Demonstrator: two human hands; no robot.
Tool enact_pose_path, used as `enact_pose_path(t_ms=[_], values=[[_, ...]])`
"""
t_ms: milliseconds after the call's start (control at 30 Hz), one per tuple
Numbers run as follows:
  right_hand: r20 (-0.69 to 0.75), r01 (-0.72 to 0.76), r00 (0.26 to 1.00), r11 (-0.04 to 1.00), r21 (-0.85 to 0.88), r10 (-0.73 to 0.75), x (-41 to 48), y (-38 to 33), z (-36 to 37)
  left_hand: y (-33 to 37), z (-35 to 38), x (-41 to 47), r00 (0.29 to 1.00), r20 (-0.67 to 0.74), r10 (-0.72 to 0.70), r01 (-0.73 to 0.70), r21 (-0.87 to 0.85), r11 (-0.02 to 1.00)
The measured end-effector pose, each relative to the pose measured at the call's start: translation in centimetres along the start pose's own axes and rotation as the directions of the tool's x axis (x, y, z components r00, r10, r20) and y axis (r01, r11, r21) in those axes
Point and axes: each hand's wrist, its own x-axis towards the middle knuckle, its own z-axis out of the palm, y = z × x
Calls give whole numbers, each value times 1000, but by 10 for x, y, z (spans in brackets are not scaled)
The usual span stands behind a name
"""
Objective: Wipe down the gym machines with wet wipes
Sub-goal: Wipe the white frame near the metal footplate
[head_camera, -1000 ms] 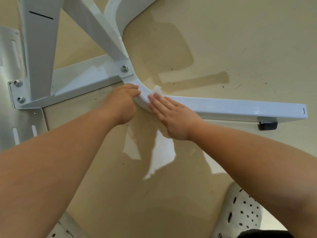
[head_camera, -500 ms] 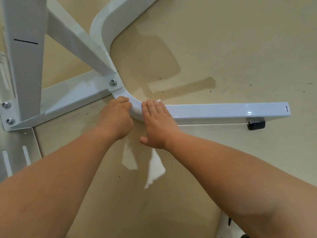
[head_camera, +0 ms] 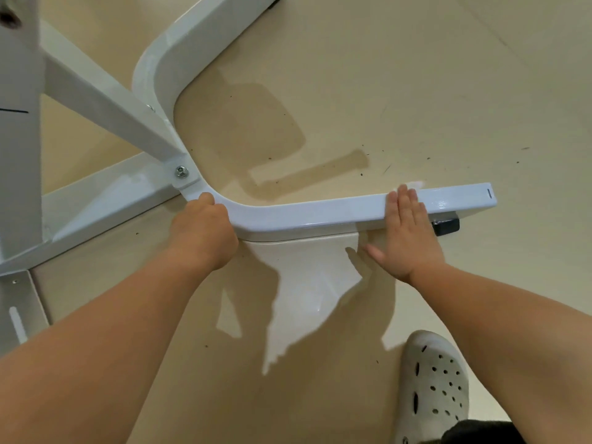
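Gripping the glossy white steel machine leg [head_camera: 304, 213] at its bend with the left hand [head_camera: 205, 229], likely for balance, pressing the white wet wipe [head_camera: 415, 184] under the flat right hand [head_camera: 407, 229] near the leg's end.

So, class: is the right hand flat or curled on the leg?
Flat: the right hand lies with straight fingers across the white leg; the wipe peeks out beyond them.

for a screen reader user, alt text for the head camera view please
A person's right hand presses a wet wipe flat on a gym machine's white base leg near its end, while the left hand grips the leg's bend. A pale perforated clog stands on the beige floor.
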Motion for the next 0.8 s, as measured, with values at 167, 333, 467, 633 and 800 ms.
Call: enact_pose_path(t_ms=[167,333,467,633,800], values=[[31,-69,997,995,77,66,-4,-42,-7,23,0,-3,995,55,-83,77,95,992],[35,245,968,966,83,-248,-3,-51,-9,66,7,-11,986,-50,156,-150,113,982],[-1,325,946,945,43,-325,-1,12,0,109,15,-14,952,13,306,-306,100,947],[-66,-11,997,969,247,28,8,98,-2,128,14,-9,964,42,264,-267,172,948],[-107,-149,976,942,302,189,19,112,-14,133,-5,-8,957,152,246,-266,127,956]])
